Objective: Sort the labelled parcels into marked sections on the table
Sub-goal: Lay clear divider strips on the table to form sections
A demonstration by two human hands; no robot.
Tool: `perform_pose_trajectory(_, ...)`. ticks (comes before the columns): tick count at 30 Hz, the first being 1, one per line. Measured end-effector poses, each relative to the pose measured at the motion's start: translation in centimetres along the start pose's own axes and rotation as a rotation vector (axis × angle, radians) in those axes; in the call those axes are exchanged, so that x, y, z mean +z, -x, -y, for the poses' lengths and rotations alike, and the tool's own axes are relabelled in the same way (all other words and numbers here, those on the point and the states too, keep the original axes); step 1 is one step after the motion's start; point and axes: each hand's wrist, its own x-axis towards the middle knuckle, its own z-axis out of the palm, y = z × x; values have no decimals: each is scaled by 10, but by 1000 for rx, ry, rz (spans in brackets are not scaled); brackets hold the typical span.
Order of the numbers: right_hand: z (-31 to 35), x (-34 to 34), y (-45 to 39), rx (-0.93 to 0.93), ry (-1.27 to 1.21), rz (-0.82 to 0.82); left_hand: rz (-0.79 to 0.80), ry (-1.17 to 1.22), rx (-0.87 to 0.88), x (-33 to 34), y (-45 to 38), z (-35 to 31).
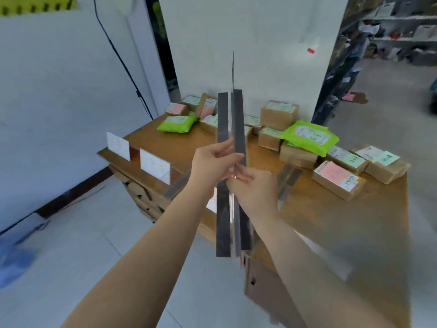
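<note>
My left hand (212,162) and my right hand (253,188) hold a bundle of long flat grey strips (223,223) upright in front of me, above the near edge of the wooden table (307,221). My left fingers pinch the strips from the left, and my right fingers pinch them just below. Labelled cardboard parcels (338,178) lie along the table's right side and far end. Two bright green soft parcels (309,137) (177,123) lie among them. White cards (155,165) stand along the table's left edge.
More grey strips (287,181) lie blurred on the table behind my right hand. A cardboard box (264,285) stands under the near corner. Shelving with goods (378,31) fills the right background. A black cable (123,62) runs down the left wall.
</note>
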Motion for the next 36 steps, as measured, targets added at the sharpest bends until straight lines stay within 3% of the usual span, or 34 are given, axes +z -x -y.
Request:
perform_pose_trajectory(9, 29, 164, -4, -83, 7, 126, -170, -56, 21, -157, -24, 14)
perform_pose_trajectory(21, 38, 319, -76, -60, -70, 257, -351, -26, -55, -284, -118, 35)
perform_pose_trajectory(29, 48, 408, -156, 5, -129, 296, -332, -82, -111, -352, -220, 35)
perform_pose_trajectory(36, 50, 470, -205, 88, -84, 230, -177, -108, -97, -403, -296, 47)
